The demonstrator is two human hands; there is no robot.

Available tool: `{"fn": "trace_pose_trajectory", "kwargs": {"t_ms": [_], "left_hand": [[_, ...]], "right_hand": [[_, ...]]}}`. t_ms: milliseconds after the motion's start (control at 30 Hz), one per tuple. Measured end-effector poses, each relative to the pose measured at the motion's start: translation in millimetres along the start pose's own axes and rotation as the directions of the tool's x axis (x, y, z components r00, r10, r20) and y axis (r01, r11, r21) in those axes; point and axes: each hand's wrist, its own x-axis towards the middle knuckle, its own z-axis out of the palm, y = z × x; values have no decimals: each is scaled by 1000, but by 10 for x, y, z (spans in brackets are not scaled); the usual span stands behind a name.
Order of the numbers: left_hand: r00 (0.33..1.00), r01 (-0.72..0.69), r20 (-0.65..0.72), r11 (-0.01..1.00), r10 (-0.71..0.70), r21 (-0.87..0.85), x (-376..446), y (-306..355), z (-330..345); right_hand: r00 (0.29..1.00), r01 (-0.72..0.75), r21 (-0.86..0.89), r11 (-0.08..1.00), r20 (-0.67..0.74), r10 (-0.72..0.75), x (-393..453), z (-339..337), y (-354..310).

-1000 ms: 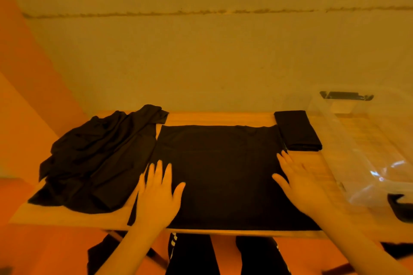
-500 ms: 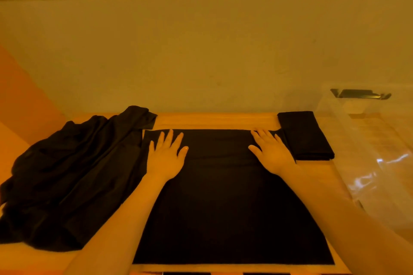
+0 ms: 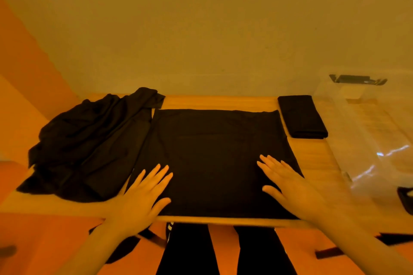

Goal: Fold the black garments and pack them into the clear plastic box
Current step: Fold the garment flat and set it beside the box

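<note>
Both hands lie flat with fingers straight, grasping nothing: the left hand (image 3: 143, 194) presses the lower left part of the spread black garment (image 3: 214, 154), the right hand (image 3: 290, 187) its lower right. That garment lies flat at the centre of the wooden table (image 3: 219, 101). A crumpled black pile (image 3: 89, 145) sits at left, a folded black garment (image 3: 301, 116) at upper right, just beside the clear plastic box (image 3: 366, 140).

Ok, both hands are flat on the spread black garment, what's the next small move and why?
Probably grip one side edge and fold it toward the middle: the spread garment lies flat, with the left hand and right hand open on its near part.
</note>
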Motion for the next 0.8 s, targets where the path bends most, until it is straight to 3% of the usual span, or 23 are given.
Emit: {"fn": "trace_pose_trajectory", "kwargs": {"t_ms": [100,200,400,533,600,667,733,800], "left_hand": [[1000,13,23,998,-14,58,-208,-28,-59],[1000,-8,8,1000,8,0,-465,-142,6],[992,13,-124,993,-27,-116,-763,-316,150],[949,-25,-315,989,-23,-147,-801,-355,172],[913,2,-397,975,-91,-220,-781,-282,78],[893,149,-329,892,-307,-428,-712,-242,-100],[872,199,-285,819,-399,-538,-610,-221,-352],[840,164,-332,784,-429,-599,-506,-226,-671]], "right_hand": [[1000,10,-7,1000,4,-10,-258,82,56],[999,41,-19,999,27,-41,-603,196,97],[985,-28,-84,996,-172,13,-997,578,249],[920,39,-192,981,-376,-110,-1028,576,203],[943,19,-69,997,-329,-41,-1036,537,206],[940,-38,189,981,-326,99,-1049,372,185],[914,-121,450,885,-298,276,-998,101,181],[888,-105,587,803,-309,341,-957,-210,199]]}}
